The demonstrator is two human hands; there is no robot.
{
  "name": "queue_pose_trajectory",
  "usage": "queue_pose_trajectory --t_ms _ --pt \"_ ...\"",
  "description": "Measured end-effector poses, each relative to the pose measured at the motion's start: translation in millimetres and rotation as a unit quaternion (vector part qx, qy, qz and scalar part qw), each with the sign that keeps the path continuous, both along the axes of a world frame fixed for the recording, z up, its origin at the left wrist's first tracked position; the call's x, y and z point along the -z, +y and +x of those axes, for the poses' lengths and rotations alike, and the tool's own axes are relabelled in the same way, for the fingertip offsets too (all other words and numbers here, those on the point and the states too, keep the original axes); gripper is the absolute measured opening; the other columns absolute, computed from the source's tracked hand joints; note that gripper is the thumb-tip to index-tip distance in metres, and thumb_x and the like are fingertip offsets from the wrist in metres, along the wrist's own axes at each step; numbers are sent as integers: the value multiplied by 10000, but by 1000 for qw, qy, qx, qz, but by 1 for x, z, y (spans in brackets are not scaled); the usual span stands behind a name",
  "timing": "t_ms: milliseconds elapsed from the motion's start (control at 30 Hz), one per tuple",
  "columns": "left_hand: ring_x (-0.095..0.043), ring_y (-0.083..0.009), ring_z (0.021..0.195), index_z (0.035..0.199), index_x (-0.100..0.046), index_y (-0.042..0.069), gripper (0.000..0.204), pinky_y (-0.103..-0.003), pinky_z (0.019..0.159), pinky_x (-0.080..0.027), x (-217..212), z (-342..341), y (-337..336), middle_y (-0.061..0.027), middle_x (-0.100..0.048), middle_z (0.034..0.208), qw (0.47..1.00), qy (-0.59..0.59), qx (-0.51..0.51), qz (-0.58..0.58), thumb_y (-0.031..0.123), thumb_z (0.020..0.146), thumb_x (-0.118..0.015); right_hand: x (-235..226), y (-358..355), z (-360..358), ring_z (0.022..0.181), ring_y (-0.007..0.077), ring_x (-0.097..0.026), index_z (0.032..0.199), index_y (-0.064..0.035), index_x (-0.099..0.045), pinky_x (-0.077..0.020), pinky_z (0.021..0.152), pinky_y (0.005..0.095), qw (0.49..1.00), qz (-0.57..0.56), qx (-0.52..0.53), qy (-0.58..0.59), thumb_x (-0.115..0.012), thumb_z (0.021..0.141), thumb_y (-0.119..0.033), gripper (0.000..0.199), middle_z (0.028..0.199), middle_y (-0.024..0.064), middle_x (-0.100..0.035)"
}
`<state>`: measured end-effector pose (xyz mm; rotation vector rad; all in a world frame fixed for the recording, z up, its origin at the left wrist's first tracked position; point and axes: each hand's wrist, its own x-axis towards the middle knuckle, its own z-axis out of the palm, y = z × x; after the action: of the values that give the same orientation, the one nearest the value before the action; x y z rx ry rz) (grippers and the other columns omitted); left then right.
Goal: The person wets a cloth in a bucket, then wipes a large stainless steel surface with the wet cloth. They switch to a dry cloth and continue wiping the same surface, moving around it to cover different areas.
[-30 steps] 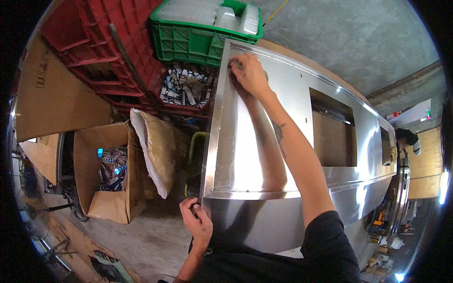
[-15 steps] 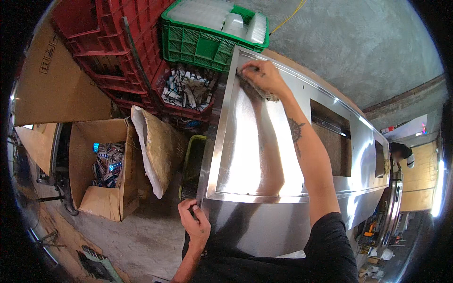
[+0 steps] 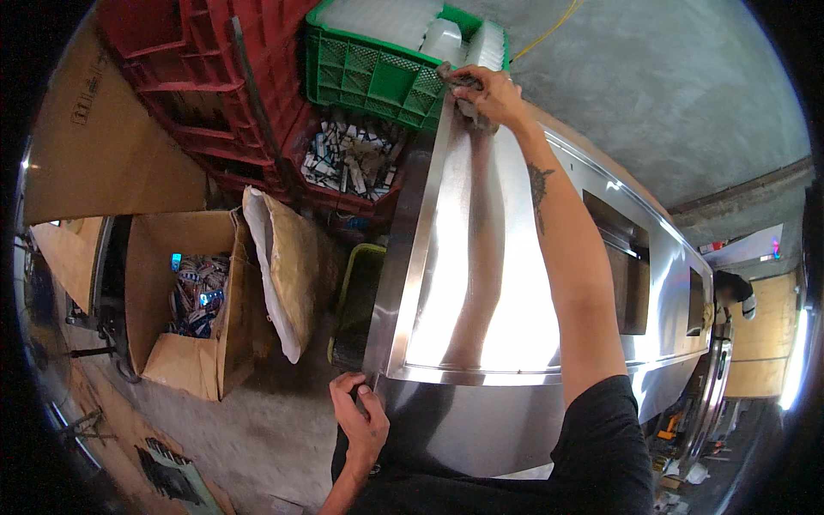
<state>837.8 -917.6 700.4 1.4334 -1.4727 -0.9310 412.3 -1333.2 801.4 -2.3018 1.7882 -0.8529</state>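
My right hand (image 3: pixel 493 96) is closed on a crumpled grey rag (image 3: pixel 479 120) at the far left corner of a shiny stainless steel counter (image 3: pixel 524 257). The rag bunches beneath my fingers against the raised rim. The counter has a large rectangular opening and a smaller one farther right. By its near left corner, my left hand (image 3: pixel 360 421) hangs with the fingers curled in. Nothing shows in that hand, and it is close to the metal edge; whether it touches I cannot tell.
Behind the counter's far left corner stands a green crate (image 3: pixel 378 77) of clear plastic pieces. Left are stacked red crates (image 3: pixel 193 103), a bin of small scraps (image 3: pixel 352 159), an open cardboard box (image 3: pixel 236 309) and a whitish sack (image 3: pixel 292 275). Another person (image 3: pixel 734 287) is at the far right.
My right hand with the rag has moved up to the counter's far left corner, the arm stretched farther. The view has shifted a little. My left hand stays near the front corner.
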Motion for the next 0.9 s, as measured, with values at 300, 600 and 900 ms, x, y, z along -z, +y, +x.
queue_pose_trajectory --t_ms 300,600,900 --pt "-616 -368 1006 1171 -579 -43 165 -454 930 -498 1 0 6 -230 -597 1140 999 9 8 36 16 1029 -520 18 -40 -11 1002 153 -667 1143 -68 -683 -544 878 341 978 124 -37 -164 -819 999 -330 328 1035 53 -753" --pt "-614 -315 987 1159 -599 -40 168 -413 866 -504 -7 -3 -3 -204 -594 1142 996 18 21 79 42 1054 -497 32 -54 -20 1001 240 -713 1237 -79 -706 -569 869 394 991 67 41 -104 -779 1011 -414 410 1034 157 -770" --pt "-618 -338 981 1155 -601 -38 170 -421 896 -501 6 0 4 -201 -603 1121 999 9 2 35 23 1023 -514 15 -26 -4 915 180 -696 1250 -100 -731 -577 830 371 963 148 13 -227 -776 1033 -308 304 994 28 -769"
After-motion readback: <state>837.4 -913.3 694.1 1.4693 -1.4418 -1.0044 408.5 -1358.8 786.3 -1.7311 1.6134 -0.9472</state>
